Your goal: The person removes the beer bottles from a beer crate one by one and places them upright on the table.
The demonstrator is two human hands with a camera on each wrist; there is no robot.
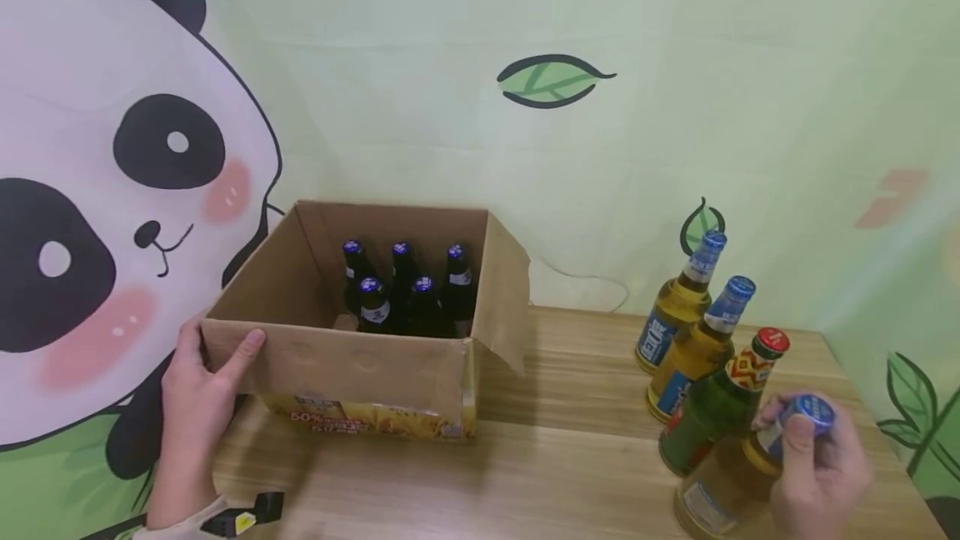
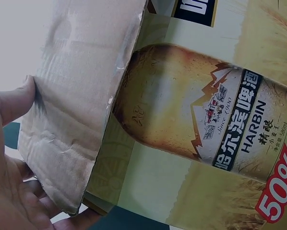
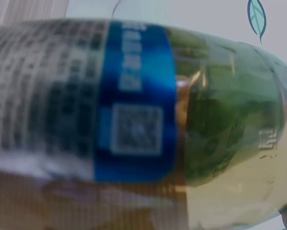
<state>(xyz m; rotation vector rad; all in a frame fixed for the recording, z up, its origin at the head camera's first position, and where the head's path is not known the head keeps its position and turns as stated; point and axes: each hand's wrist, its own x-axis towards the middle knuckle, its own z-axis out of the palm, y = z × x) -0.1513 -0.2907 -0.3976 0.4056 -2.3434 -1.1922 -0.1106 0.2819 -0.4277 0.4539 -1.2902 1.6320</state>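
Note:
My left hand (image 1: 198,394) grips the front left corner of an open cardboard box (image 1: 337,361), thumb over the folded-down front flap. In the left wrist view the thumb presses that flap (image 2: 81,105) above the printed Harbin beer side. Several dark bottles with blue caps (image 1: 375,302) stand inside the box on its right side. At the right, my right hand (image 1: 825,457) holds a clear beer bottle (image 1: 720,490) by its neck, just under the blue cap. The bottle's blue and white label (image 3: 136,100) fills the right wrist view, blurred.
Behind the held bottle stand a green bottle with a red cap (image 1: 712,407) and two amber bottles with blue caps, one nearer (image 1: 693,357) and one farther (image 1: 673,311). All rest on the wooden table (image 1: 570,407). A panda-print cloth (image 1: 405,123) hangs behind.

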